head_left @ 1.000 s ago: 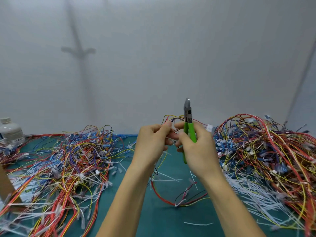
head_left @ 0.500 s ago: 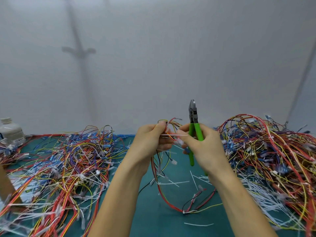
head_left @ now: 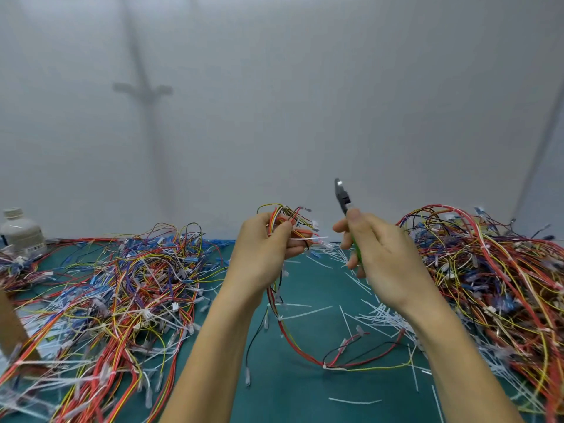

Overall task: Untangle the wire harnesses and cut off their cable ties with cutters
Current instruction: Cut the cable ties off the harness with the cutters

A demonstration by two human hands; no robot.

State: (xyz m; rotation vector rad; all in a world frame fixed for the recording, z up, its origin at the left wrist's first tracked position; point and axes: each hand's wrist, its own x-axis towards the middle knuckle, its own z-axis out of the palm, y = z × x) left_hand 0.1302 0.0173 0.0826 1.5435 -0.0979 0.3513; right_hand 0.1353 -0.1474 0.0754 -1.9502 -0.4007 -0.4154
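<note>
Centrally, above the teal tabletop (head_left: 290,395), the left hand (head_left: 265,257) grasps a small bundled harness of red, yellow and black wires (head_left: 285,215). Its fingers (head_left: 294,249) are curled round the bundle, from which a thin white cable tie (head_left: 309,238) projects to the right. Loose ends of this harness hang down and loop across the tabletop near the forearms. Just right of it, and apart from the wires, the right hand (head_left: 386,257) is clenched on the green handles of the metal-headed cutters (head_left: 342,196), whose head points upward and slightly left; blur hides whether the blades are parted. At left lies a broad heap of tangled multicoloured wire harnesses (head_left: 122,285); a second, higher heap (head_left: 494,270) occupies the right side. Short white cut tie strips (head_left: 380,315) are scattered on the tabletop between the heaps, densest near the right forearm. A white plastic bottle with a screw cap (head_left: 21,232) stands at the far left edge, before the pale grey wall (head_left: 274,87).
</note>
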